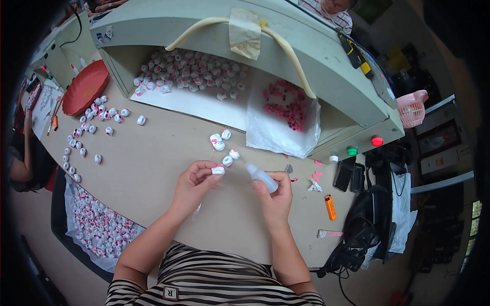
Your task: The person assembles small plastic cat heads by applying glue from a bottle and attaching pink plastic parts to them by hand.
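Note:
Over the middle of the table, my left hand (193, 184) is closed, pinching a small white rounded piece (218, 171) with a pink spot between thumb and fingertips. To its right, my right hand (275, 198) wraps round a small translucent white squeeze bottle (264, 179). The bottle is tilted, its narrow nozzle pointing up and left toward the piece, apart from it. Just beyond my left fingertips lie a few more white-and-pink pieces (219, 146) on the table. A white sheet of plastic (255, 137) with small dark pink parts (291, 109) spreads beyond the bottle.
A grey cabinet (184, 23) shelters a heap of white pieces (189, 71). Left stand a red bowl (88, 87), scattered pieces (98, 159) and a lined bin (102, 222). Right lie an orange lighter (331, 207), a phone (344, 173) and a black bag (365, 224). Another person (332, 13) sits opposite.

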A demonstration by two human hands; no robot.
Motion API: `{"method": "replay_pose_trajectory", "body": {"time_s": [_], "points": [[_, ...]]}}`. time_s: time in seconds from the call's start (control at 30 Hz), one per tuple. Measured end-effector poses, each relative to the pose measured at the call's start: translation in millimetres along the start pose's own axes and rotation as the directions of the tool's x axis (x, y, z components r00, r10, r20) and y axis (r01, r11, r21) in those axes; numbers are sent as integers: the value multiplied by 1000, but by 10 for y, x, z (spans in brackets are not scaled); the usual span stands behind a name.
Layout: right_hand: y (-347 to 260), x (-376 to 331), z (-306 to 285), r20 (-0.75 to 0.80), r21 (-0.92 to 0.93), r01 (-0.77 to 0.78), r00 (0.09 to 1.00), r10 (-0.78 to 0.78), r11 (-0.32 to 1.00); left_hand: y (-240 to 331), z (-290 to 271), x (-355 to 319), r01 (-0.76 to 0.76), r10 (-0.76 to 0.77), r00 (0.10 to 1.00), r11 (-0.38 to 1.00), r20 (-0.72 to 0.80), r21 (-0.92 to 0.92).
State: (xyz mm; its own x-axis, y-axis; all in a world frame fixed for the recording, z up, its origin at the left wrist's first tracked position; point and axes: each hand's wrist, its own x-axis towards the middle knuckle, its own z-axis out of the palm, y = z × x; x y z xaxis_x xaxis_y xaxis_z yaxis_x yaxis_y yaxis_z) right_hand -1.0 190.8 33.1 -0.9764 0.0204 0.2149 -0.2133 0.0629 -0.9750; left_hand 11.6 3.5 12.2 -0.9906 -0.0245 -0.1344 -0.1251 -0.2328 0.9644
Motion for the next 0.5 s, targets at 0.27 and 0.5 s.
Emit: {"method": "replay_pose_trajectory", "body": {"time_s": [0.27,0.5], "points": [[-19,520,77,105,-197,-225,963,249,954,98,-126,-39,87,-112,992,932,-53,-353],[230,1530,-176,-38,-732,85,985,-166,675,101,-85,-20,112,-126,992,944,-27,-310]]}}
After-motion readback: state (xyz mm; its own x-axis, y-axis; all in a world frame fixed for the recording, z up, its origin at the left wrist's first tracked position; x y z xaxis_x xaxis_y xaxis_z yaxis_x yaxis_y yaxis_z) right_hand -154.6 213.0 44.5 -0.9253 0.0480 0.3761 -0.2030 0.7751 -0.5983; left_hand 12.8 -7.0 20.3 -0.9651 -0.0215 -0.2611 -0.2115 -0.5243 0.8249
